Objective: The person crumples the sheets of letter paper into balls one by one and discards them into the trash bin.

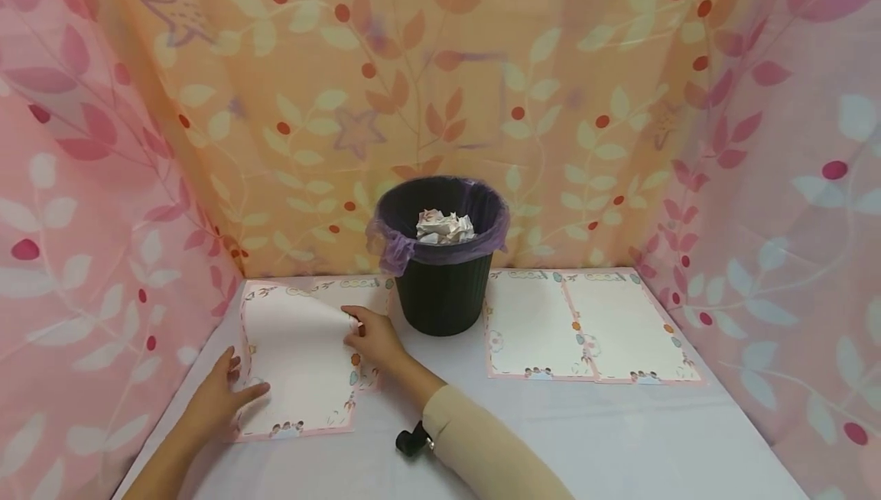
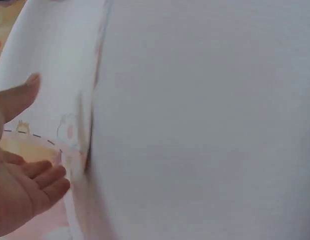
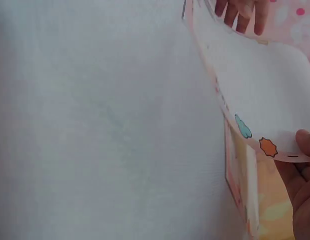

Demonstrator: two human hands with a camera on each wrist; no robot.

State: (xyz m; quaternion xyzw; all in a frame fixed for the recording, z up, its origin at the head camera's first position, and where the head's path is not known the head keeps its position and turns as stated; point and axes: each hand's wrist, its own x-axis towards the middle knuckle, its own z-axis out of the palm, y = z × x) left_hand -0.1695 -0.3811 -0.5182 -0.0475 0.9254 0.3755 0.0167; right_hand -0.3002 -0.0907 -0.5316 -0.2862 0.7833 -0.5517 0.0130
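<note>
My right hand (image 1: 377, 339) pinches the right edge of a white sheet of paper (image 1: 303, 366) with a pink, cartoon-printed border. The upper right part of this sheet is lifted and bends over. In the right wrist view, the thumb lies on top of the sheet's edge (image 3: 268, 146) and the fingers are under it. At the sheet's left side is my left hand (image 1: 216, 404), thumb spread from the fingers and reaching over the lower left part. Another bordered sheet (image 1: 375, 297) lies behind, partly covered by the lifted one.
A black bin (image 1: 440, 293) with a purple liner (image 1: 395, 249) stands at the back middle, holding crumpled paper (image 1: 443, 226). Right of it lie two more bordered sheets (image 1: 533, 324), side by side. Patterned curtains (image 1: 413, 102) enclose the white table (image 1: 619, 439) at the back and sides.
</note>
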